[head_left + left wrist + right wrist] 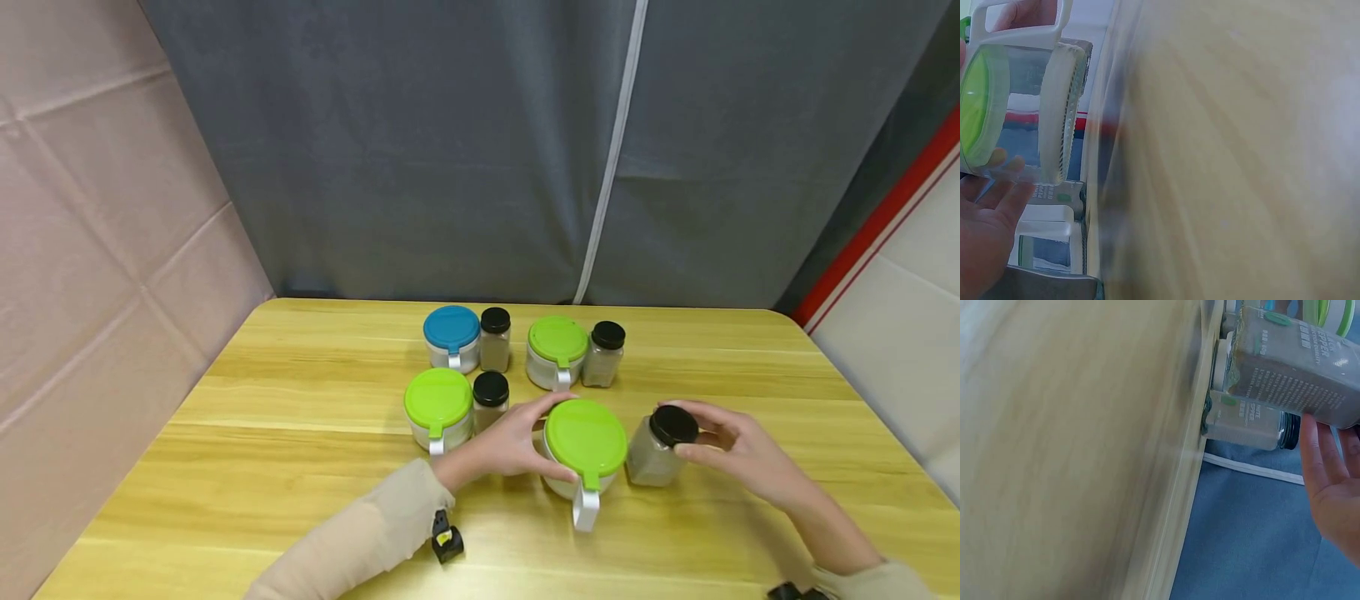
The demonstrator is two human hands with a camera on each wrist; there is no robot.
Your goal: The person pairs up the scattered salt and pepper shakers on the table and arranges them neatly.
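My left hand point(513, 446) grips a seasoning jar with a green lid point(585, 435), fingers on its far side and thumb at the near side. Its white handle point(586, 508) points towards me. In the left wrist view the clear jar wall point(1025, 134) shows between the fingers. Just to the right, my right hand point(742, 457) holds a square pepper shaker point(651, 458) by its black cap, thumb in front and fingers behind. Printed lettering covers the shaker's side in the right wrist view, where the fingers reach up to its cap end.
Behind stand a blue-lidded jar point(452, 329) and another green-lidded jar point(557, 342), each beside a black-capped shaker point(602, 358). Left of my left hand are a third green-lidded jar point(438, 400) and a shaker point(491, 390). A grey curtain point(420, 167) hangs behind the wooden table point(262, 467).
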